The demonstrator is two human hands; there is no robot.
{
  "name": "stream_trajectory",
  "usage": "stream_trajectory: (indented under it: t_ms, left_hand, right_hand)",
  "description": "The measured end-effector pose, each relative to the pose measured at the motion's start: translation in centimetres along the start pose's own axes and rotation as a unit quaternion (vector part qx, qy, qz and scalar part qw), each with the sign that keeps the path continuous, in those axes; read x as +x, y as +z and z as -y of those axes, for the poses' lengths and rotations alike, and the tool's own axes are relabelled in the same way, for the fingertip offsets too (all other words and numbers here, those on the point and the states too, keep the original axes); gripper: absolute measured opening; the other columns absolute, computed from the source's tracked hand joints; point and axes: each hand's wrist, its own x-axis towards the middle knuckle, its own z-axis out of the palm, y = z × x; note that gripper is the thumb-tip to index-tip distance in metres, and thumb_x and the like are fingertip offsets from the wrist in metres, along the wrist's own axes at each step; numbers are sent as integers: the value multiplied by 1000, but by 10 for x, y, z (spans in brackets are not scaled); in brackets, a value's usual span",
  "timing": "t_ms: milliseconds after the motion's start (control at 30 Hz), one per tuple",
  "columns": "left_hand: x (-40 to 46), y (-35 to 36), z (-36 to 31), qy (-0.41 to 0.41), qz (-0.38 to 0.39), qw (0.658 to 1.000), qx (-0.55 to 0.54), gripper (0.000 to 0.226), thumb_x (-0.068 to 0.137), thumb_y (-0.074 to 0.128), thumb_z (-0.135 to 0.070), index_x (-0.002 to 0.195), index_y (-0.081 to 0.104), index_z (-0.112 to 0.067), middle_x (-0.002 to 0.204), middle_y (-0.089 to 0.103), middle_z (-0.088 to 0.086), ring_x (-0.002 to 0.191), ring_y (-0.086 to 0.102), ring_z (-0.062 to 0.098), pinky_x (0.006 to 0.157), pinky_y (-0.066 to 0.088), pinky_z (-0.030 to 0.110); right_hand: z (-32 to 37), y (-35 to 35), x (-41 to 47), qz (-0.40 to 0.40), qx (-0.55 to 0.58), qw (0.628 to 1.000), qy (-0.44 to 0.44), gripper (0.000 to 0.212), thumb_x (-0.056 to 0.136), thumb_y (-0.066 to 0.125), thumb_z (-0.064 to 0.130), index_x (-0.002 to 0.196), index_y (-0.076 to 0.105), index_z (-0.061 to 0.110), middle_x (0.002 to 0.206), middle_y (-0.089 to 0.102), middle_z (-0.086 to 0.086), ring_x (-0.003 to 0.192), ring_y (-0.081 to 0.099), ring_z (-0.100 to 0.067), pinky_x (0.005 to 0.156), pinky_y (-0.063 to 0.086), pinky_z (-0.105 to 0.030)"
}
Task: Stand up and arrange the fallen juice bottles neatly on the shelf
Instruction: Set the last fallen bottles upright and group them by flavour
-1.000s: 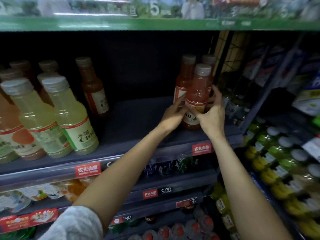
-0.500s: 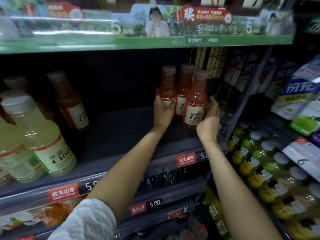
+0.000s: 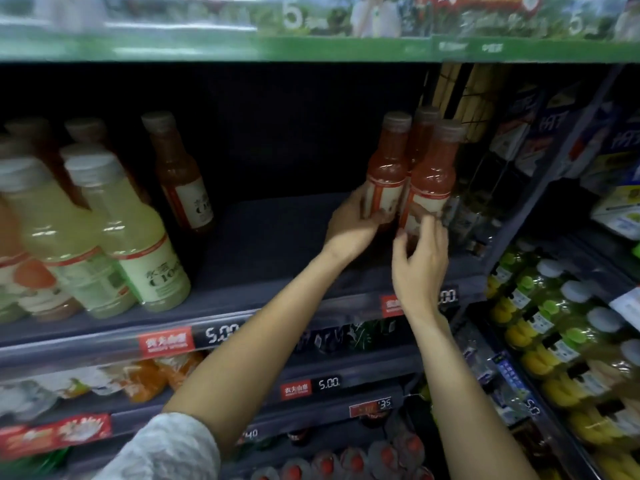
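Observation:
Three red juice bottles stand upright at the right end of the dark shelf (image 3: 277,244). My left hand (image 3: 353,223) grips the left red bottle (image 3: 386,168) round its label. My right hand (image 3: 420,258) hovers just below the front red bottle (image 3: 434,168), fingertips touching its label, fingers loosely spread. A third red bottle (image 3: 420,133) shows behind the two. Further left a brown-orange bottle (image 3: 180,181) stands tilted alone, and yellow-green bottles (image 3: 135,230) stand at the shelf's left end.
A wire divider (image 3: 460,98) closes the shelf on the right, with drink racks (image 3: 561,323) beyond it. A green shelf edge (image 3: 311,46) runs overhead. Price strips (image 3: 221,332) line the front edge, with lower shelves of bottles beneath.
My left hand has closed round the left red bottle. My right hand has slipped down off the front bottle's side to its base. The view has shifted.

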Motion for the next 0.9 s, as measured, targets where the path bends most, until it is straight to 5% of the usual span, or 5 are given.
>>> stream_trajectory:
  t_ms: [233, 367, 500, 667, 900]
  left_hand:
    - [-130, -130, 23, 275, -302, 899, 158, 38, 92, 51, -9, 129, 51, -14, 117, 61, -2, 99, 62, 16, 85, 51, 35]
    - [-163, -193, 74, 234, -478, 814, 233, 55, 86, 58, -4, 134, 35, -14, 137, 40, 11, 128, 37, 22, 106, 35, 41]
    - [-161, -219, 90, 118, -477, 829, 267, 77, 81, 64, -6, 143, 21, -12, 146, 27, 26, 137, 21, 26, 110, 10, 7]
    - [-149, -222, 92, 52, -501, 807, 308, 84, 76, 63, -9, 146, 17, -19, 142, 35, 22, 125, 35, 36, 100, 37, 45]
    - [-139, -208, 93, 49, -471, 827, 303, 82, 77, 73, -36, 137, 30, 1, 119, 46, 29, 108, 39, 37, 96, 37, 45]
  right_hand:
    - [93, 52, -47, 219, 197, 953, -67, 30, 91, 56, 11, 121, 56, 9, 115, 63, -4, 108, 59, -18, 92, 48, -38]
    - [160, 85, -72, 348, 297, 889, -23, 66, 84, 70, 18, 140, 35, 19, 134, 41, 10, 126, 42, -9, 104, 36, -19]
    - [201, 115, -87, 346, 338, 875, -4, 88, 78, 75, 15, 146, 21, 17, 147, 34, 0, 134, 36, -13, 109, 35, -24]
    - [213, 123, -96, 320, 347, 880, 53, 90, 74, 77, 10, 142, 20, 25, 132, 49, 4, 114, 53, -3, 93, 46, -14]
    - [171, 99, -77, 256, 278, 920, 102, 80, 70, 77, 10, 132, 28, 23, 119, 59, -3, 101, 61, -12, 84, 51, -20]
